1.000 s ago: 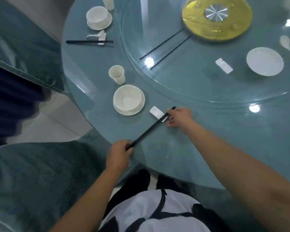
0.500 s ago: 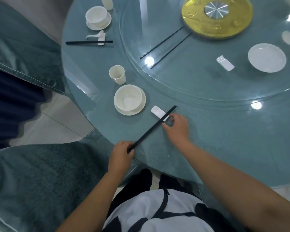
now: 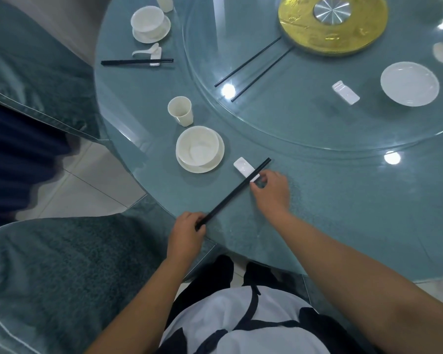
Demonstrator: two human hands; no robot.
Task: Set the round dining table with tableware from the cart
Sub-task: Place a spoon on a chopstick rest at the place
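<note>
Tableware is going down at the near edge of the round glass bench [image 3: 317, 226], and the setting in hand is almost built. Biggest first: the raised glass turntable [image 3: 317, 118] fills the middle of the bench, carrying a gold disc [image 3: 333, 24], a white plate [image 3: 409, 83], a spare rest [image 3: 345, 92] and two loose black chopsticks [image 3: 251, 70]. At the far left edge sits a finished setting [image 3: 151, 24] with bowl, spoon and chopsticks laid across a rest. Nearer, at the left edge, a cup [image 3: 180, 110] stands just beyond a bowl on its saucer [image 3: 199, 149].

Now the action: a pair of black chopsticks [image 3: 233, 192] lies diagonally, tips over the small white chopstick rest [image 3: 246, 169] just right of the saucer. The left hand [image 3: 186, 229] pinches their handle end at the bench's near edge; the right hand [image 3: 273, 191] has fingers curled at the rest, seemingly pinching its near end beneath the chopsticks.

My read: this is the aligning step, squaring chopsticks and rest. Next calls for both hands to let go gently so nothing rolls off, then a spoon for this place, judging by the finished setting.
</note>
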